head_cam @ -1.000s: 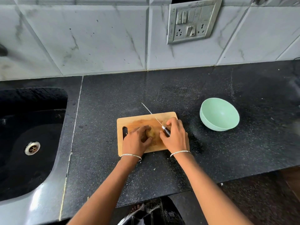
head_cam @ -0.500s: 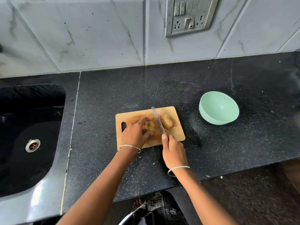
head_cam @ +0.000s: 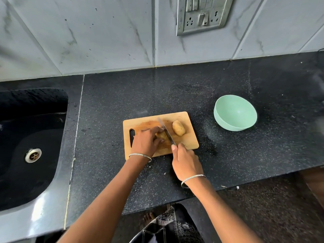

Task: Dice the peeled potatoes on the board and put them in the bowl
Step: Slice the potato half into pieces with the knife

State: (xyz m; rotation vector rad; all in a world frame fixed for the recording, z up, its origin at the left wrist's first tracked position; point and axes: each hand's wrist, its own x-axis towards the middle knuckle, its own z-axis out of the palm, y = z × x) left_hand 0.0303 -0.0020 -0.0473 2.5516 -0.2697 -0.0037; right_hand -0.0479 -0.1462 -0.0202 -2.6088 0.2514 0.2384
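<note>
A wooden cutting board (head_cam: 138, 124) lies on the black counter. Two peeled potatoes are on it. My left hand (head_cam: 145, 142) grips the left potato (head_cam: 162, 135) with curled fingers. The right potato (head_cam: 178, 128) lies free near the board's far right side. My right hand (head_cam: 185, 161) holds a knife by its handle at the board's near edge. The knife blade (head_cam: 165, 130) runs away from me, resting against the right side of the held potato. A mint green bowl (head_cam: 235, 113), with nothing inside, stands on the counter to the right of the board.
A black sink (head_cam: 29, 142) with a metal drain (head_cam: 33, 155) fills the left side. A tiled wall with a switch and socket plate (head_cam: 203, 14) rises behind the counter. The counter's front edge runs just below my right wrist.
My right hand pulled back from over the potatoes to the board's near edge, uncovering the right potato. The knife swung round to lie along the left potato. My left hand kept its grip.
</note>
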